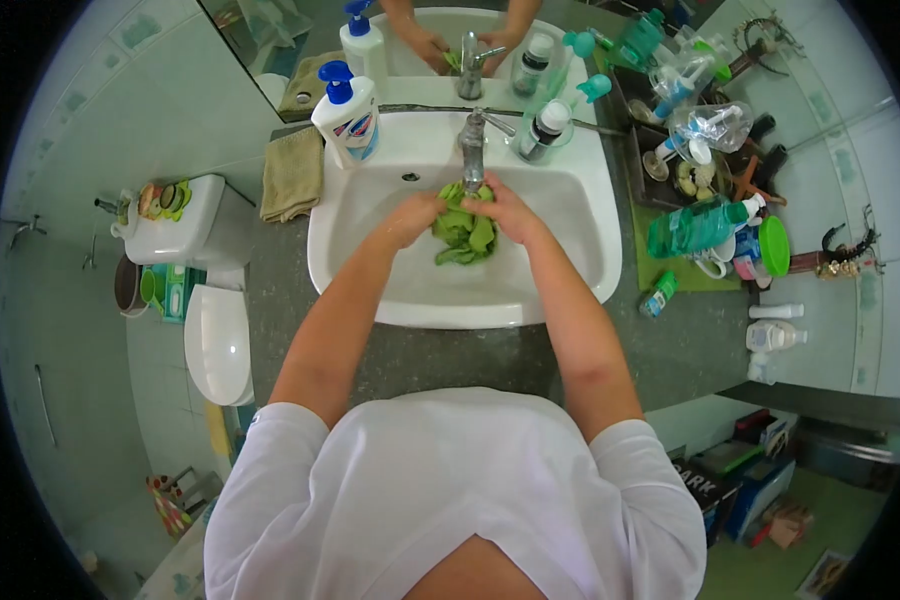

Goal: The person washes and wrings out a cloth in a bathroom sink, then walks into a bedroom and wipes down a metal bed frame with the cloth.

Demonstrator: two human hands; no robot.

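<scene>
A bunch of leafy greens [464, 235] hangs between my two hands, low over the basin of the white sink [440, 312]. My left hand [415, 216] is closed on the left side of the leaves. On the other side my right hand [507, 208] grips the upper right part, close under the spout. The metal faucet [472, 150] stands directly behind the greens, its lever pointing right. My fingertips are partly hidden among the leaves. Whether water is running cannot be made out clearly.
A white pump bottle with a blue top [350, 120] stands at the sink's back left, beside a folded tan towel [292, 175]. A dark bottle with a white cap [545, 130] is at the back right. Toiletries, including a green bottle [698, 228], crowd the right counter. A mirror rises behind.
</scene>
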